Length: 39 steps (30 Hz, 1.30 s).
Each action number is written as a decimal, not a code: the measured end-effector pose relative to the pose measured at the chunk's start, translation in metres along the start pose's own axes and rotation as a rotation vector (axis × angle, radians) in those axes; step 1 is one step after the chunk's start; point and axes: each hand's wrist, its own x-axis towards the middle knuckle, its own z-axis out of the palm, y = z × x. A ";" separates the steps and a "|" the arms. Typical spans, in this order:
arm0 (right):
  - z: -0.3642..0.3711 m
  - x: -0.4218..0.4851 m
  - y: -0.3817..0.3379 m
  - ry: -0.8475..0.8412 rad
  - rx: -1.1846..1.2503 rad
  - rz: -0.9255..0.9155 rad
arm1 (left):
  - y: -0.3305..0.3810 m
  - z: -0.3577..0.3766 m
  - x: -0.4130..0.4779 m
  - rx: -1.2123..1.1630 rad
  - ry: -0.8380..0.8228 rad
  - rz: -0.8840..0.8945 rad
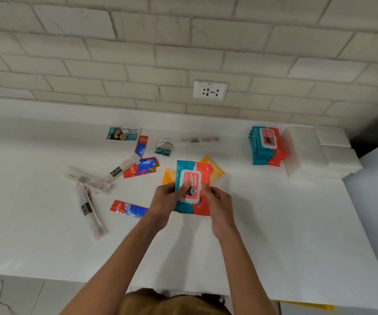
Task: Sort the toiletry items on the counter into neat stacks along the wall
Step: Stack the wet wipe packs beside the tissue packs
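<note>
A teal and coral wipes pack (193,176) is held over the middle of the white counter (274,223). My left hand (164,201) grips its left edge and my right hand (218,204) grips its right edge, thumbs on the lid. Yellow sachets (215,168) lie under it. A stack of matching wipes packs (266,146) stands at the back right by the wall. Red toothpaste sachets (141,168) and wrapped toothbrushes (88,178) lie scattered on the left. One toothpaste sachet (127,208) lies beside my left wrist.
A stack of white folded tissues (319,153) sits right of the wipes stack. A Cream Silk sachet (123,133), a small teal packet (164,146) and a clear wrapped toothbrush (200,139) lie near the brick wall. A wall socket (210,90) is above.
</note>
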 end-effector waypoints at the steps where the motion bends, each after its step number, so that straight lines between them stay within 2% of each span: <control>1: -0.013 0.003 -0.003 0.007 -0.009 0.010 | 0.001 0.013 -0.001 0.007 0.000 0.011; 11: -0.144 0.053 -0.017 0.179 -0.169 -0.094 | 0.013 0.145 0.014 -0.009 -0.073 0.055; 17: -0.194 0.076 -0.031 0.219 -0.128 -0.192 | 0.023 0.202 0.033 0.003 -0.079 0.063; 23: -0.220 0.095 -0.041 0.133 -0.074 -0.305 | 0.043 0.240 0.057 0.092 -0.017 0.087; 29: -0.230 0.136 -0.054 0.150 -0.098 -0.307 | 0.064 0.262 0.089 0.201 0.013 0.162; 39: -0.229 0.193 -0.082 0.175 -0.227 -0.310 | 0.096 0.290 0.148 0.286 0.040 0.178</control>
